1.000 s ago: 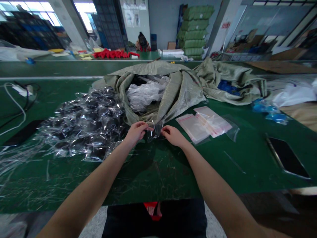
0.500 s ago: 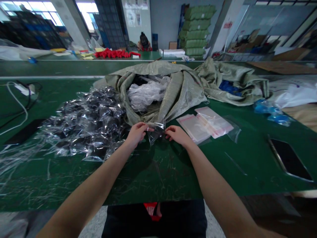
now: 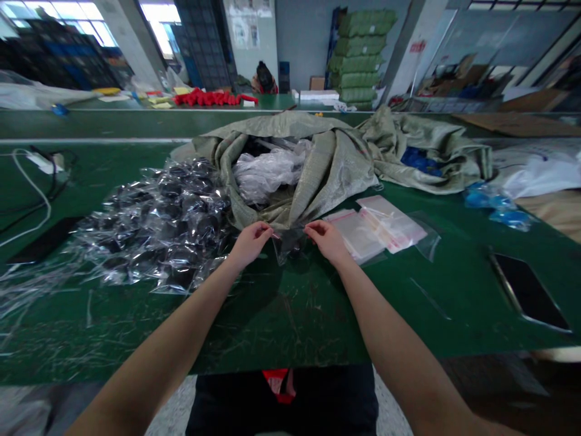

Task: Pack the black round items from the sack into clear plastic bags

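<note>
My left hand (image 3: pixel 249 243) and my right hand (image 3: pixel 325 240) each pinch an upper corner of a small clear plastic bag (image 3: pixel 288 243) with something dark inside, held just above the green table (image 3: pixel 281 315). Left of it lies a heap of filled clear bags (image 3: pixel 158 224) holding dark items. To the right rests a small stack of empty clear bags with pink strips (image 3: pixel 374 227). Behind my hands an open grey-green woven sack (image 3: pixel 318 157) shows crumpled clear plastic (image 3: pixel 267 172) inside.
A dark phone (image 3: pixel 529 290) lies at the right, another dark flat device (image 3: pixel 43 242) at the left beside white cables (image 3: pixel 31 188). Blue plastic items (image 3: pixel 492 206) sit far right. A person (image 3: pixel 264 77) works at a distant table with red items (image 3: pixel 211 97).
Both hands have lifted the small bag's top edge slightly up and away from me. My right hand has moved a little farther out.
</note>
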Demonstrator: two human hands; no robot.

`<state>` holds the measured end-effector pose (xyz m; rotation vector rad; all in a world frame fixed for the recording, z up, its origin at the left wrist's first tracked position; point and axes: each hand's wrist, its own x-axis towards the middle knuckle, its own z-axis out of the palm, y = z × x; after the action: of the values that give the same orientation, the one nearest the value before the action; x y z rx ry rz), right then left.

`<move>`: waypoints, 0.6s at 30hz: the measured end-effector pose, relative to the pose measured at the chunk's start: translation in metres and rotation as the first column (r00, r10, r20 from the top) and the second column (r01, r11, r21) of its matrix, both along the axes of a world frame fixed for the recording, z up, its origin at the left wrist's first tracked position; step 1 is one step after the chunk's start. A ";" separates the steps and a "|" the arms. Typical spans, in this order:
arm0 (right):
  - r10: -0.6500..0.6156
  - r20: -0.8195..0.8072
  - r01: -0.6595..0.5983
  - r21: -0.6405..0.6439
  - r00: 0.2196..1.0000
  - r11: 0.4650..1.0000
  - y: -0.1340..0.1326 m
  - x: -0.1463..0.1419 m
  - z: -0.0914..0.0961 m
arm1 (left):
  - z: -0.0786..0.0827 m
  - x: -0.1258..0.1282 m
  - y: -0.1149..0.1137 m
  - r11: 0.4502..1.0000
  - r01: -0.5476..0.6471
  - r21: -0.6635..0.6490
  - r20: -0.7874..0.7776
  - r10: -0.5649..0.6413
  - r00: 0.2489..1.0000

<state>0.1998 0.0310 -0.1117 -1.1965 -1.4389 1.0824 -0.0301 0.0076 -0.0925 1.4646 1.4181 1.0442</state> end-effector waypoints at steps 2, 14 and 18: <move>0.016 -0.020 -0.016 -0.013 1.000 1.000 -0.001 0.000 0.001 | 0.000 -0.002 0.000 0.999 0.022 0.032 -0.023 -0.022 0.999; 0.066 0.081 -0.070 0.042 0.994 0.997 -0.003 0.005 0.004 | -0.005 -0.005 0.003 0.994 0.040 0.105 0.022 -0.043 0.999; 0.061 0.048 -0.064 0.071 0.997 0.995 -0.002 0.003 -0.002 | -0.001 -0.003 0.001 0.995 0.023 0.092 0.031 -0.026 0.999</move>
<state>0.2025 0.0294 -0.1139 -1.1378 -1.5466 1.0426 -0.0329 0.0085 -0.0937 1.5204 1.3417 1.1258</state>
